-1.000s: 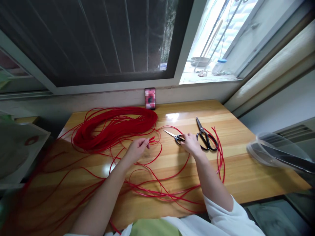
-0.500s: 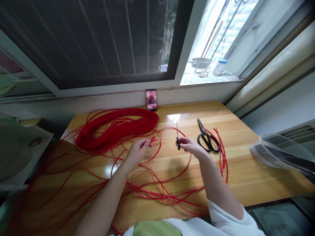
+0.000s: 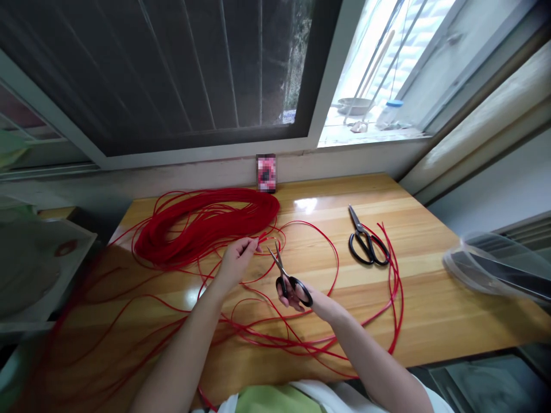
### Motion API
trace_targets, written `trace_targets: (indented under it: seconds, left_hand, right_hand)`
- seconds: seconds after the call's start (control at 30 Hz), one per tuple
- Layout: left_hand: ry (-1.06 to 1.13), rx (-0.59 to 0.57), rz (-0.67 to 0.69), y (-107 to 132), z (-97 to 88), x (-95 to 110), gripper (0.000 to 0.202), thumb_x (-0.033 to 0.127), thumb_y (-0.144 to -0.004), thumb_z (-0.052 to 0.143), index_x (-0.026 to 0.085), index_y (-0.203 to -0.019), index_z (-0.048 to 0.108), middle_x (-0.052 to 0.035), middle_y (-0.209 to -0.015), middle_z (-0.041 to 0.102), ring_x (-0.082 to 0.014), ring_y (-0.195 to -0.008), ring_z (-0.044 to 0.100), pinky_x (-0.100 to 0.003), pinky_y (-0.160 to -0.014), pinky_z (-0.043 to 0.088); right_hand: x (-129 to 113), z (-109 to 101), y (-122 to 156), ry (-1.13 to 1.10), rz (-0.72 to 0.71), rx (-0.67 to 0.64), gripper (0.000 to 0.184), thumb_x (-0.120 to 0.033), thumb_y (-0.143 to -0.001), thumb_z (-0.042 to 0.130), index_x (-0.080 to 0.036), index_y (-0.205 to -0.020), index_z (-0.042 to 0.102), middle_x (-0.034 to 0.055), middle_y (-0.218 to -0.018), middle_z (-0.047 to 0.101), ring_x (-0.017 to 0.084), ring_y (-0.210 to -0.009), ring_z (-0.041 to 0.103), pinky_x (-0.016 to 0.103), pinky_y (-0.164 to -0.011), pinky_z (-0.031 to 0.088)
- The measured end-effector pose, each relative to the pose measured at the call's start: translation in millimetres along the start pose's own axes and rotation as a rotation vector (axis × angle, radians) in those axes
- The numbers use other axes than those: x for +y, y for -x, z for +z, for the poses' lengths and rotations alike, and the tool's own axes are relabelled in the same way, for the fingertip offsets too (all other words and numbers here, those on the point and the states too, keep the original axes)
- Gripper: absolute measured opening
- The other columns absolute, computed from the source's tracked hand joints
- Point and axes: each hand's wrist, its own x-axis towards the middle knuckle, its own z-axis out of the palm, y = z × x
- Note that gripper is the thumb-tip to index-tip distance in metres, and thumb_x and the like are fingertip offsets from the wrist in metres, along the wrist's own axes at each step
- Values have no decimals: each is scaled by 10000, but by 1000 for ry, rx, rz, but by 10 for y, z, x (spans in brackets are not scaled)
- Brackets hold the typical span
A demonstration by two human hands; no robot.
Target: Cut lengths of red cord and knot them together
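Between the thumb and fingers of my left hand (image 3: 236, 261) I pinch red cord ends (image 3: 263, 236), just in front of the coil. My right hand (image 3: 297, 295) has its fingers in the black handles of a small pair of scissors (image 3: 279, 265). The blades stand slightly apart and point up and left, close to the cord ends but not visibly touching them. A large coil of red cord (image 3: 172, 252) lies at the back left of the table. Loose red strands (image 3: 297, 344) run across the wood beneath both hands.
Larger black-handled scissors (image 3: 365, 244) lie on the right, beside a bundle of red cords (image 3: 398, 298). A clear plastic container (image 3: 460, 264) is at the right side of the wooden table (image 3: 430, 321). A small pixelated box (image 3: 267, 173) stands against the wall below the window.
My right hand has moved left and nearer to me, turning the small scissors so the blades point at the cord ends. My left hand has shifted slightly left, still pinching the cord.
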Motion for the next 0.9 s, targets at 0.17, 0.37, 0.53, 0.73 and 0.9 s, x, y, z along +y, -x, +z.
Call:
trace_targets:
  seconds: [0.17,0.37,0.53,0.73,0.9]
  left_hand:
    - [34,-61,-15,20,50,-12,278,346,-811,458,148,-637,546,0,-636,539,-118,-653,486,-229,-658,373]
    - [38,-129,1,22,66,-38,294,363,-815,458,148,-637,550,3,-629,536,-118,-649,484,-228,-653,371]
    - [37,-145,-6,21,78,-14,309,374,-809,463,147,-617,548,8,-603,522,-111,-614,467,-224,-619,360]
    - [69,-141,-18,26,110,12,303,371,-808,462,146,-622,543,10,-602,504,-108,-608,450,-221,-605,349]
    - [77,-5,12,14,102,7,290,360,-803,470,156,-608,534,14,-595,499,-113,-619,454,-222,-629,356]
  right_hand:
    - [-141,-32,-140,20,-75,63,612,-709,-710,413,-144,-920,519,5,-699,454,60,-489,272,196,-406,199]
    - [-293,-22,-160,119,-84,114,569,-685,-721,431,-141,-854,534,-6,-649,454,56,-470,262,202,-407,183]
    - [-372,0,-130,124,-79,151,527,-649,-715,485,-128,-784,535,-8,-591,453,63,-477,304,207,-413,192]
    - [-344,51,-146,39,-90,232,481,-618,-650,583,-147,-698,499,-29,-526,435,56,-448,311,199,-399,196]
    - [-312,51,-145,-35,-80,406,470,-624,-633,584,-181,-634,429,-76,-426,358,36,-348,227,187,-330,142]
